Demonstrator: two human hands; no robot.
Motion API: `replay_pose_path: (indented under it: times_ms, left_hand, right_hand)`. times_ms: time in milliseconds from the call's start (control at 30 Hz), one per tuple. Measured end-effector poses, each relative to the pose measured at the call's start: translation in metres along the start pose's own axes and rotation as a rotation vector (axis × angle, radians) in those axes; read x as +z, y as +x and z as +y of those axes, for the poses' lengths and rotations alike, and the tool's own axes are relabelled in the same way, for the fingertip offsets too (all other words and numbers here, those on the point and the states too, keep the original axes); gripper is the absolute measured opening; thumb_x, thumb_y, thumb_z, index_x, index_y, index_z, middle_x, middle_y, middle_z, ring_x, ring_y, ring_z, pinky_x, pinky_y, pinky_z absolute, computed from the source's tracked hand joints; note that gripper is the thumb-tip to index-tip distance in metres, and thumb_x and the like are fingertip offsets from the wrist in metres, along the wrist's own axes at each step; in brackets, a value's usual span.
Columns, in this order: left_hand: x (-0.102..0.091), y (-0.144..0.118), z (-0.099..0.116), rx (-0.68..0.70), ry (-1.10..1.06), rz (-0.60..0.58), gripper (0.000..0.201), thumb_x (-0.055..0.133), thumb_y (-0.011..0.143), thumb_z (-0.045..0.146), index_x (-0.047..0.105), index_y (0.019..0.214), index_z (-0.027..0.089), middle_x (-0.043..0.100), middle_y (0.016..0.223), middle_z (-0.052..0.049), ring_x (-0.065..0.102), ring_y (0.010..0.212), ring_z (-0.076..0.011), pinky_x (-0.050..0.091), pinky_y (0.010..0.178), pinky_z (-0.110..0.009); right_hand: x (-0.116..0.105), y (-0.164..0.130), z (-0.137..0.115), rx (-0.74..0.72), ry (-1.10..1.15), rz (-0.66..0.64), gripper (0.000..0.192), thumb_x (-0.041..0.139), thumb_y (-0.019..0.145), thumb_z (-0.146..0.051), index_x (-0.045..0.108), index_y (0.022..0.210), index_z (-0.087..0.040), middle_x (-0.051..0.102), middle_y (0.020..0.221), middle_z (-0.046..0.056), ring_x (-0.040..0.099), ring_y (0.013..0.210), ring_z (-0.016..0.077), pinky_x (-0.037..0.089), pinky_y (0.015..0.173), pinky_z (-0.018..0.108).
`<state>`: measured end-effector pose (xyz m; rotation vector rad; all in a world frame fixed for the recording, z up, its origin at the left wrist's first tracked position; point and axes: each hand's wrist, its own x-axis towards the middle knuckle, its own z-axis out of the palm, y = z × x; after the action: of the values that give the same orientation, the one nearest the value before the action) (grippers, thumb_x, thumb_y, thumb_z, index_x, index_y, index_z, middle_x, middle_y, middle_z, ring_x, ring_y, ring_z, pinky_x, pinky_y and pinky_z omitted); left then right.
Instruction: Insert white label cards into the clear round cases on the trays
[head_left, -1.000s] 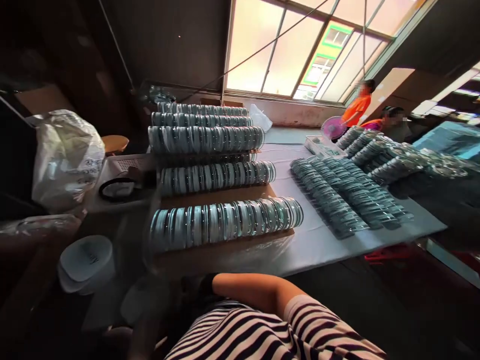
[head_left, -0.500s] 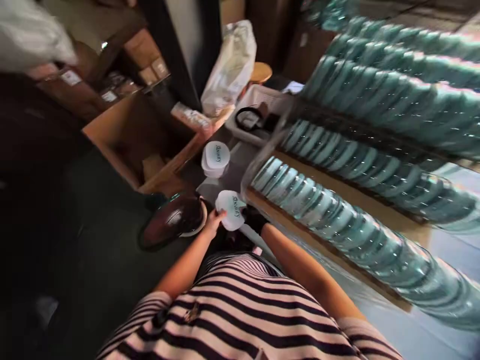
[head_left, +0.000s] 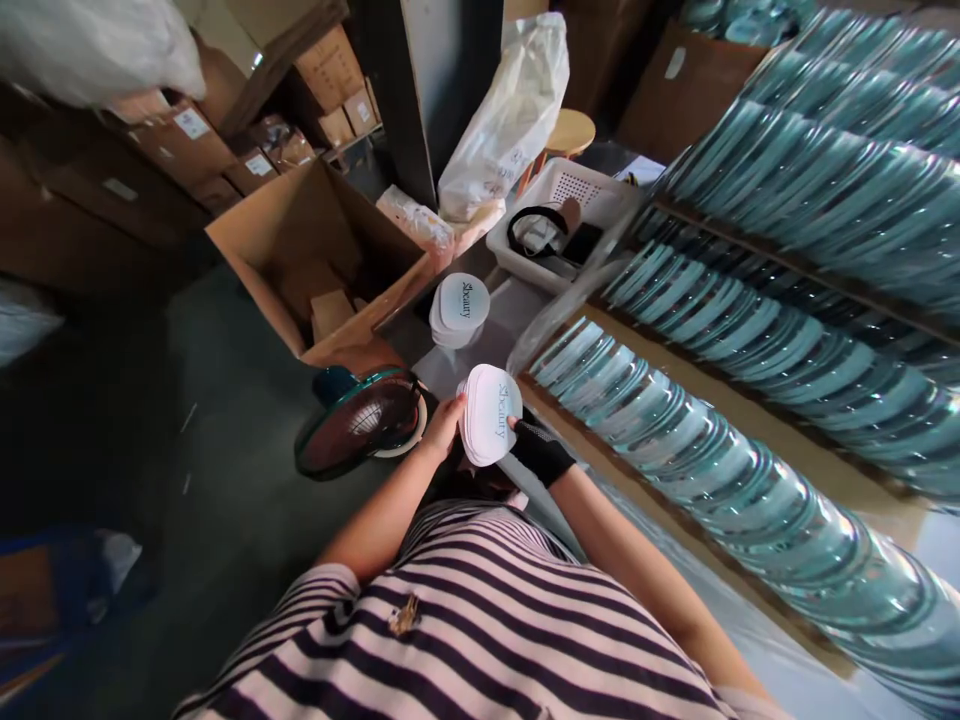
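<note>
Between my hands is a stack of white rounded cards (head_left: 491, 415) with dark lettering on the top one, fanned a little along its left side. My bare left hand (head_left: 448, 418) grips the left edge of the stack, thumb on top. My right hand (head_left: 541, 447), in a black fingerless glove, holds the right edge with its thumb on the printed face. The fingers beneath are hidden. Just beyond, a second pile of the same white cards (head_left: 463, 303) lies on a grey surface.
Rows of clear glass discs (head_left: 675, 430) stand on edge along the right. An open cardboard box (head_left: 262, 240) sits at the left, with a fan (head_left: 360, 425) near my left forearm. A white basket (head_left: 536, 262) holds a black ring-shaped thing. Behind stands a plastic bag (head_left: 510, 120).
The held cards have turned and now show several fanned edges. My right thumb has come onto the top card. The view has shifted, so the surroundings sit further right.
</note>
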<state>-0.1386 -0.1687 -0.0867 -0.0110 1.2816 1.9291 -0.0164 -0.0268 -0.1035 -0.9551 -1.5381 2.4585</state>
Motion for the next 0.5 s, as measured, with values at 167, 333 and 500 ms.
replay_pose_path:
  times_ms: [167,333,500]
  left_hand:
    - [0.007,0.000,0.002,-0.058,-0.074,-0.080,0.067,0.085,0.056,0.067,0.073,0.092,0.012,0.076,0.095,-0.016,0.065,0.113,-0.0389,0.050,0.097,-0.048]
    - [0.007,0.005,-0.002,-0.054,-0.004,-0.067,0.069,0.088,0.045,0.069,0.071,0.081,0.013,0.075,0.083,-0.014,0.069,0.102,-0.0388,0.054,0.085,-0.045]
    - [0.007,0.007,-0.005,-0.053,0.040,-0.122,0.069,0.087,0.044,0.071,0.071,0.080,0.014,0.074,0.079,-0.012,0.070,0.089,-0.0337,0.053,0.076,-0.040]
  right_hand:
    - [-0.010,-0.010,-0.006,0.159,0.184,-0.084,0.043,0.082,0.067,-0.047,0.070,0.097,-0.018,0.075,0.095,0.009,0.068,0.084,0.0229,0.057,0.079,0.038]
    - [-0.024,-0.016,0.003,0.328,0.251,-0.165,0.051,0.074,0.076,-0.054,0.071,0.109,-0.016,0.075,0.094,0.012,0.070,0.080,0.0253,0.058,0.075,0.042]
    - [-0.027,-0.019,0.007,0.306,0.297,-0.186,0.042,0.062,0.089,-0.045,0.069,0.113,-0.012,0.075,0.099,0.013,0.071,0.086,0.0226,0.055,0.083,0.039]
